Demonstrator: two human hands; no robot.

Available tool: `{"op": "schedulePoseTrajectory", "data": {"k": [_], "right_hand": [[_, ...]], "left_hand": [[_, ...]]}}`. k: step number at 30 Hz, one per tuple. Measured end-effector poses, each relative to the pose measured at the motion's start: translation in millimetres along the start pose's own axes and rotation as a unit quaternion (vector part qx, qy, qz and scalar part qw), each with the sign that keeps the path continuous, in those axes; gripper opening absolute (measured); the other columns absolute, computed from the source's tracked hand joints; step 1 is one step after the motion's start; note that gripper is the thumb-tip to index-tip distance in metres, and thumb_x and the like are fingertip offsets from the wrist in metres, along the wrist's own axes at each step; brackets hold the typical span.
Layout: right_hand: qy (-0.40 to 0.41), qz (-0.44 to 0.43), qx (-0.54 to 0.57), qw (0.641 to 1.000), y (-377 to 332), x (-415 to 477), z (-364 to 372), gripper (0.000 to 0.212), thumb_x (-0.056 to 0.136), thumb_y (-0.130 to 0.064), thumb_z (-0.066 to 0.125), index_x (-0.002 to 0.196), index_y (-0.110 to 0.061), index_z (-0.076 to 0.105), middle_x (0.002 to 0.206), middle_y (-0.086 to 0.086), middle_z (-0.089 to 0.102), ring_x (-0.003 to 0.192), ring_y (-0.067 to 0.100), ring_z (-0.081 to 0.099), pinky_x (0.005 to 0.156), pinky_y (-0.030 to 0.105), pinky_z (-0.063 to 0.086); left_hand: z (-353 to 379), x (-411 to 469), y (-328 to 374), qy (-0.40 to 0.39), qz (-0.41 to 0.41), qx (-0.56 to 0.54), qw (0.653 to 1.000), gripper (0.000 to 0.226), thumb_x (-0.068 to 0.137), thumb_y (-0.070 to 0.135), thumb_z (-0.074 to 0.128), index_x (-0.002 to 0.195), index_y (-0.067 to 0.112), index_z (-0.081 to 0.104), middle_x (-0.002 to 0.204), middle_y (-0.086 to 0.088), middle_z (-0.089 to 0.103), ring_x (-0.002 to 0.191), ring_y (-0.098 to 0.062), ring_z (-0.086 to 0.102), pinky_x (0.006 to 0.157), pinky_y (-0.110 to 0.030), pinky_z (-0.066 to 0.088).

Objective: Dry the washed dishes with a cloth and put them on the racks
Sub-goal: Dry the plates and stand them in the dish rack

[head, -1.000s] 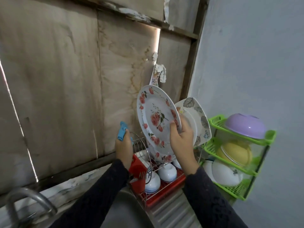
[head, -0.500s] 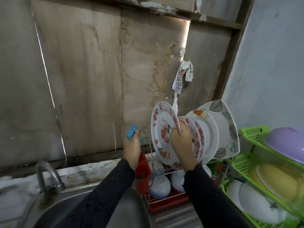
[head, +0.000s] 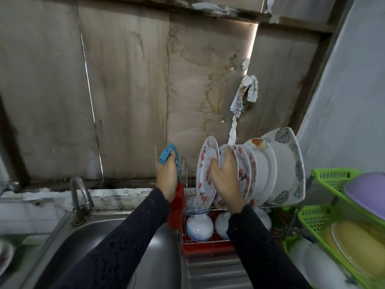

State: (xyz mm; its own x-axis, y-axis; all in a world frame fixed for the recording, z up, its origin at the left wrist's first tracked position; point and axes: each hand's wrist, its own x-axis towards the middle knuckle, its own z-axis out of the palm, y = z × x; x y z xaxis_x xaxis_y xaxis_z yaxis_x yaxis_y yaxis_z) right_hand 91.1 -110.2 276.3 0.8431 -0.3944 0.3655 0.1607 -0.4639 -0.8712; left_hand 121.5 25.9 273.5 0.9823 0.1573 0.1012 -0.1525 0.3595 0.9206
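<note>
On the upper tier of the wire rack (head: 183,166), beside the sink (head: 158,257), a flowered plate (head: 205,170) stands upright at the left end of a row of plates. The right hand (head: 226,176) grips its rim, thumb on the face and fingers behind. The left hand (head: 166,178), just left of the rack, pinches a bunched blue cloth (head: 166,154). White bowls (head: 199,227) lie upside down on the lower tier.

floral plate (head: 206,174) upright, leftmost in dish rack (head: 208,248) row; blue cloth (head: 166,156) bunched, just left of rack.
</note>
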Motion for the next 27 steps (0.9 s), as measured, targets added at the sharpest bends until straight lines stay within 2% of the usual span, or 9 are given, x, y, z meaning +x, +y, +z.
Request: {"op": "schedulePoseTrajectory", "data": {"k": [3, 4, 7, 8, 11, 13, 15, 18, 27], "right_hand": [[0.020, -0.054, -0.016, 0.998, -4.7, -10.2, 3.7, 0.061, 0.097, -0.043, 0.043, 0.148, -0.011, 0.039, 0.151, 0.012, 0.043, 0.141, 0.027, 0.040, 0.121, 0.044, 0.031], [0.024, -0.070, -0.014, 0.997, -3.2, -13.3, 6.6, 0.059, 0.095, -0.045, 0.043, 0.143, -0.010, 0.044, 0.144, 0.013, 0.048, 0.134, 0.026, 0.046, 0.115, 0.042, 0.039], [0.040, -0.098, -0.013, 0.994, -8.1, -24.1, 6.6, 0.043, 0.102, -0.021, 0.049, 0.142, -0.007, 0.046, 0.133, 0.000, 0.047, 0.116, 0.004, 0.044, 0.098, 0.004, 0.033], [0.046, -0.109, -0.010, 0.993, -10.8, -26.6, 6.4, 0.041, 0.103, -0.017, 0.049, 0.142, -0.008, 0.046, 0.129, -0.004, 0.046, 0.111, 0.000, 0.043, 0.096, 0.004, 0.035], [0.049, -0.130, 0.006, 0.990, -19.6, -35.0, 12.9, 0.037, 0.103, -0.019, 0.049, 0.139, -0.014, 0.047, 0.132, -0.006, 0.047, 0.119, 0.010, 0.049, 0.107, 0.030, 0.042], [0.047, -0.138, 0.013, 0.989, -27.6, -41.8, 24.3, 0.035, 0.102, -0.025, 0.046, 0.136, -0.015, 0.049, 0.135, -0.002, 0.049, 0.128, 0.014, 0.046, 0.112, 0.039, 0.040], [0.060, -0.159, -0.007, 0.985, -35.7, -48.6, 39.5, 0.037, 0.099, -0.029, 0.045, 0.132, -0.014, 0.052, 0.133, 0.001, 0.053, 0.129, 0.017, 0.046, 0.112, 0.045, 0.039], [0.043, -0.196, -0.025, 0.979, -51.6, -60.6, 67.8, 0.037, 0.099, -0.025, 0.046, 0.132, -0.011, 0.053, 0.131, 0.003, 0.054, 0.129, 0.017, 0.045, 0.113, 0.043, 0.037], [-0.092, -0.188, -0.003, 0.978, -100.6, -136.1, 194.0, 0.041, 0.104, -0.018, 0.049, 0.145, -0.012, 0.047, 0.145, 0.006, 0.049, 0.140, 0.019, 0.037, 0.115, 0.030, 0.029]], "left_hand": [[-5.0, -4.7, 7.5, 0.012, 0.003, -0.010, 1.000, 0.025, 0.104, 0.031, 0.044, 0.124, 0.020, 0.055, 0.112, -0.008, 0.061, 0.103, -0.026, 0.058, 0.096, -0.047, 0.048], [-8.7, -5.1, 10.3, 0.018, 0.003, -0.016, 1.000, 0.024, 0.104, 0.032, 0.045, 0.122, 0.021, 0.056, 0.115, -0.010, 0.061, 0.105, -0.028, 0.059, 0.096, -0.048, 0.048], [-22.9, -2.1, 18.7, 0.032, 0.010, -0.025, 0.999, 0.014, 0.103, 0.030, 0.045, 0.108, 0.027, 0.059, 0.112, -0.006, 0.064, 0.107, -0.029, 0.060, 0.095, -0.047, 0.050], [-28.0, -0.5, 21.3, 0.037, 0.014, -0.031, 0.999, 0.013, 0.104, 0.029, 0.045, 0.102, 0.029, 0.058, 0.106, -0.003, 0.064, 0.104, -0.027, 0.061, 0.093, -0.045, 0.051], [-44.5, -0.1, 31.6, 0.051, 0.030, -0.050, 0.997, 0.015, 0.104, 0.026, 0.045, 0.096, 0.028, 0.058, 0.095, 0.003, 0.063, 0.090, -0.018, 0.061, 0.081, -0.036, 0.052], [-58.9, -0.4, 37.0, 0.066, 0.025, -0.060, 0.996, 0.015, 0.104, 0.026, 0.046, 0.096, 0.027, 0.059, 0.091, 0.005, 0.063, 0.083, -0.013, 0.061, 0.073, -0.030, 0.051], [-77.4, -2.4, 43.9, 0.071, 0.015, -0.065, 0.995, 0.014, 0.103, 0.028, 0.048, 0.099, 0.026, 0.061, 0.099, 0.000, 0.067, 0.089, -0.017, 0.065, 0.080, -0.037, 0.055], [-112.4, -4.9, 53.4, 0.076, 0.003, -0.073, 0.994, 0.015, 0.101, 0.029, 0.053, 0.109, 0.022, 0.063, 0.115, -0.008, 0.068, 0.109, -0.029, 0.064, 0.097, -0.048, 0.052], [-257.4, -23.6, 89.9, 0.103, 0.038, 0.001, 0.994, 0.013, 0.092, 0.016, 0.067, 0.100, 0.025, 0.063, 0.106, -0.003, 0.069, 0.100, -0.022, 0.067, 0.090, -0.040, 0.055]]}}
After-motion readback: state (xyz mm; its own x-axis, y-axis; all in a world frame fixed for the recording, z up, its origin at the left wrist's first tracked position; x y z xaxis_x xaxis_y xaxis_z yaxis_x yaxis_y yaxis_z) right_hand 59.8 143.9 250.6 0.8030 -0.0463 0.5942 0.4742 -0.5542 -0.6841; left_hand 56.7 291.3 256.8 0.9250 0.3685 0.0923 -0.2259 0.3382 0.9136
